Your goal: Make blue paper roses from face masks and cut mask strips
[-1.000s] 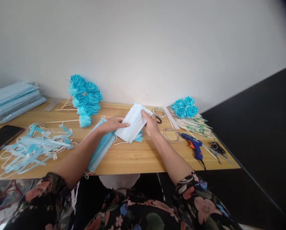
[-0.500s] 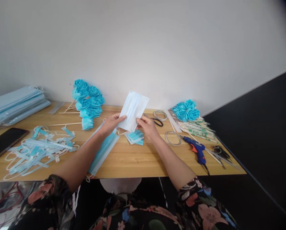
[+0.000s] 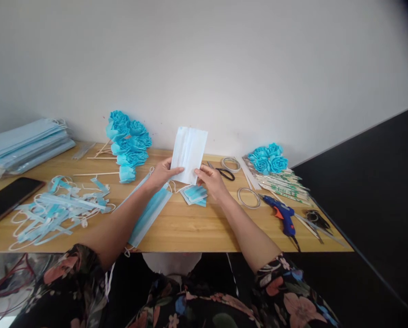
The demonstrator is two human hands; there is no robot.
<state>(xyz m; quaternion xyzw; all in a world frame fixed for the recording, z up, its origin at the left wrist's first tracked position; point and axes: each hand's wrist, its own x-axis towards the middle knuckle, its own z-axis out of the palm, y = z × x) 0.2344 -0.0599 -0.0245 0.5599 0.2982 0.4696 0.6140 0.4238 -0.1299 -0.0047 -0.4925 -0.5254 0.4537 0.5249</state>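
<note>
A pale face mask piece (image 3: 189, 152), with no ear loops showing, is held up above the table between both hands. My left hand (image 3: 161, 176) pinches its lower left edge, thumb across the front. On the lower right corner, my right hand (image 3: 211, 181) has its thumb and fingers closed. Below the hands lie small cut blue mask pieces (image 3: 195, 195). Under my left forearm rests a whole blue face mask (image 3: 151, 216) with its loops. Scissors (image 3: 225, 174) with black handles lie just beyond my right hand, their blades partly hidden.
Left are a mask stack (image 3: 26, 143), a phone (image 3: 11, 200) and a heap of cut strips and loops (image 3: 63, 212). Blue fabric flowers (image 3: 130, 143) on sticks stand near the wall. Right are tape rolls (image 3: 248, 198), more flowers (image 3: 268, 159), wrapped sticks (image 3: 288, 186) and a glue gun (image 3: 282, 214).
The mask piece has turned slightly to stand more upright, its top edge moving left. Both hands keep hold of it. The whole view has shifted a little.
</note>
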